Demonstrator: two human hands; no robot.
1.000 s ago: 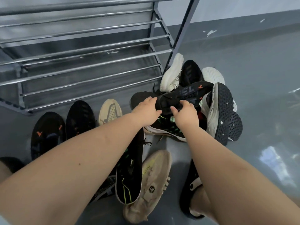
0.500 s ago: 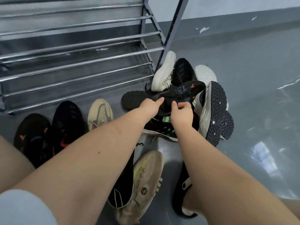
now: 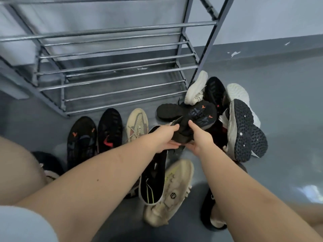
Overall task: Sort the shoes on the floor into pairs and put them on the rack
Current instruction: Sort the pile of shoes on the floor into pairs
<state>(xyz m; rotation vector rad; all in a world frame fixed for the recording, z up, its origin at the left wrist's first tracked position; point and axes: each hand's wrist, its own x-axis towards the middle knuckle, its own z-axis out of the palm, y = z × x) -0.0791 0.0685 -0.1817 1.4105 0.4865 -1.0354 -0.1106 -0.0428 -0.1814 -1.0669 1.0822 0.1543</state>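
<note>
I have both hands on one shoe at the near edge of the heap. My left hand (image 3: 163, 139) is curled around the heel end of the black shoe with orange marks (image 3: 197, 117), thumb over the top and fingers underneath; my right hand (image 3: 201, 139) grips the same end from the other side. The shoe lies sole-up, toe pointing away from my hands, resting on the other shoes in the pile.

To the left of my left hand, three shoes stand toe-first in a row against the rack (image 3: 113, 70): a black shoe with matching orange marks (image 3: 81, 137), a black shoe with a red flash (image 3: 109, 131), and a beige shoe (image 3: 137, 126). The first looks like the mate of the one I hold. The rack's bars carry no shoes yet, so I judge the sorting is at an early stage.

This shoe should be light, with a soft knit upper and a stiffer rubber sole. I would keep my hold at the heel collar, where it is firm, since the upper would fold. The white-sided shoe with the studded black sole (image 3: 244, 130), just right of my right hand, stands on edge and could topple as I lift.
</note>
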